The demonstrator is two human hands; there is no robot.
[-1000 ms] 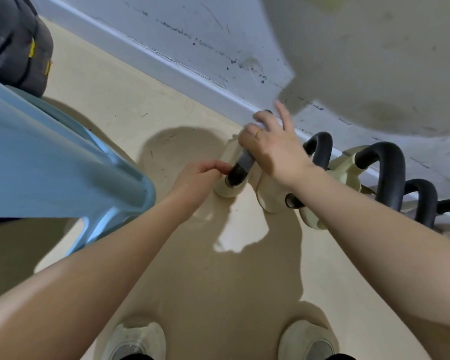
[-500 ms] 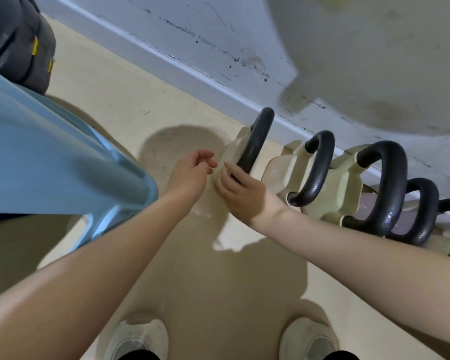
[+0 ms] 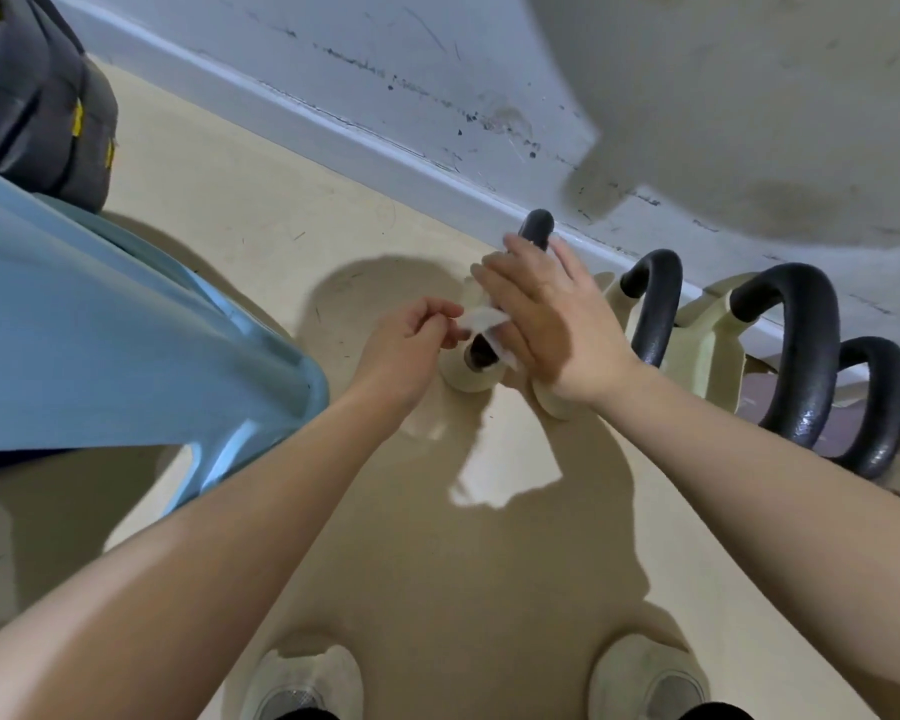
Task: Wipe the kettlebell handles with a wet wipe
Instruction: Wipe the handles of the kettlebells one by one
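Several cream kettlebells with black handles stand in a row along the wall. My right hand [image 3: 544, 317] lies over the black handle [image 3: 537, 228] of the nearest kettlebell [image 3: 468, 379], fingers spread, pressing a white wet wipe [image 3: 484, 322] against it. My left hand [image 3: 417, 335] pinches the wipe's free left end just beside the handle's lower socket. The top of that handle shows above my right fingers. The second handle [image 3: 655, 309] and the third handle [image 3: 801, 350] rise to the right, untouched.
A light blue plastic chair [image 3: 126, 330] stands close on the left. A dark bag [image 3: 37, 111] sits at the far left by the wall. A large pale ball [image 3: 749, 96] overhangs the upper right. My two shoes [image 3: 307, 683] show at the bottom edge.
My right hand rose from the base of the first kettlebell back up onto its handle. The wet wipe now shows stretched between both hands.
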